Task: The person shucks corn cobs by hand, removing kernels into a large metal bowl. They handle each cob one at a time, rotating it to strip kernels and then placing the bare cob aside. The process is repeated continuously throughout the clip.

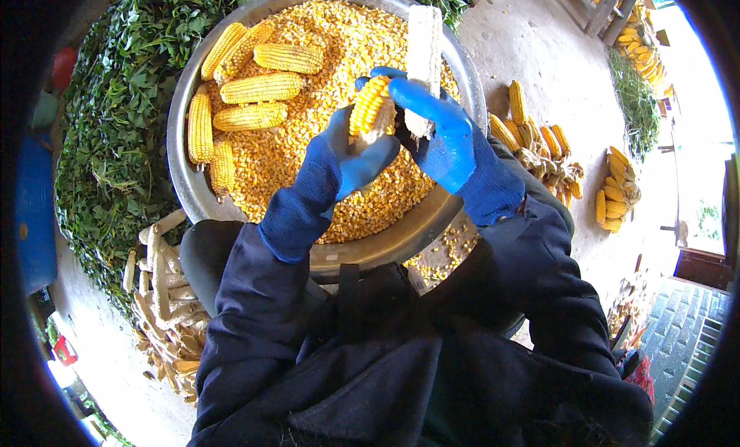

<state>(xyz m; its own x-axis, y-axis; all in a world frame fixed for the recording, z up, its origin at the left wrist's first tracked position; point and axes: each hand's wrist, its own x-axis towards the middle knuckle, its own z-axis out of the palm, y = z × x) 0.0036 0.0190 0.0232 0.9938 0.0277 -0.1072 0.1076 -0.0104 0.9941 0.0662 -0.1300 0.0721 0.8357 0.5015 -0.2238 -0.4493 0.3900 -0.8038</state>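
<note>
My left hand (355,158), in a blue work glove, grips a partly shelled corn ear (370,107) upright over a wide metal basin (404,247). The ear has yellow kernels on its left side and bare cob lower right. My right hand (442,129), gloved alike, holds a bare white corn cob (424,48), with its fingers reaching to the ear. Loose corn kernels (347,36) fill the basin. Several whole corn ears (261,88) lie on them at the left.
Leafy green cuttings (121,129) are heaped left of the basin. Bare cobs (165,273) and dry husks (167,337) lie at lower left. On the floor to the right are bundles of corn ears (537,135). Spilled kernels (445,253) lie beneath the basin's near edge.
</note>
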